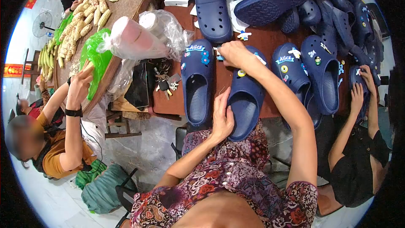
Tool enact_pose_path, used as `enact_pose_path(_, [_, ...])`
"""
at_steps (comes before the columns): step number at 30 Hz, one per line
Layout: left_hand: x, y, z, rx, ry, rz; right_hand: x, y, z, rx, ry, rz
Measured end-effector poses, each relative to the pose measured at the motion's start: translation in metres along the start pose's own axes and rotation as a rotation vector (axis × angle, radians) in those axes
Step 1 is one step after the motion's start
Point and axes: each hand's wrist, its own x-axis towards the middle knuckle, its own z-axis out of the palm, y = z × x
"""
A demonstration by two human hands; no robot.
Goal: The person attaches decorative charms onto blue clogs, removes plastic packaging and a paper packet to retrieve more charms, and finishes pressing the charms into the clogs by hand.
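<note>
My left hand (222, 117) rests beside a navy clog (245, 103), fingers stretched out, its thumb side touching the clog's rim. This clog carries a yellow round charm (241, 73); my right forearm hides part of its toe. Beyond it, my right hand (235, 55) is closed, fingertips pinched at a small blue and white shoe charm (219, 57), mostly hidden. To the left lies a finished-looking clog (196, 82) with an "ALICE" charm (195, 47). Right of my forearm, another "ALICE" clog (290, 69) and a charm-covered clog (321, 74) lie together.
Piled navy clogs (274, 2) fill the table's back right. Keys (163, 84) and a wrapped pink roll (135, 38) lie left. Corn cobs (80, 29) cover another table, where a person (63, 143) sits. A co-worker's hands (360, 88) touch a clog at right.
</note>
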Motion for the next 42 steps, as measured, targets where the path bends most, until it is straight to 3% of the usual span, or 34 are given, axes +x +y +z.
enact_pose_path(4, [0.000,0.000,0.000,-0.010,0.007,0.008,-0.010,0.015,-0.015,0.497,0.222,-0.012])
enact_pose_path(7, [0.000,0.000,0.001,-0.018,0.007,0.008,-0.030,0.020,-0.038,0.985,0.267,0.103])
enact_pose_path(9, [0.000,0.001,0.000,-0.032,0.011,0.001,-0.054,0.028,-0.048,1.103,0.324,0.168])
enact_pose_path(15, [0.000,0.000,0.000,-0.045,0.034,-0.001,-0.117,0.037,-0.042,1.271,0.244,0.440])
enact_pose_path(24, [-0.001,0.001,0.002,-0.086,0.077,-0.059,-0.155,0.002,-0.028,1.251,0.247,0.535])
enact_pose_path(34, [-0.001,0.001,0.005,-0.058,0.097,-0.039,-0.187,-0.023,-0.002,1.347,0.454,0.711])
enact_pose_path(42, [-0.001,0.002,0.002,-0.068,0.080,-0.052,-0.185,-0.034,0.007,1.380,0.463,0.719])
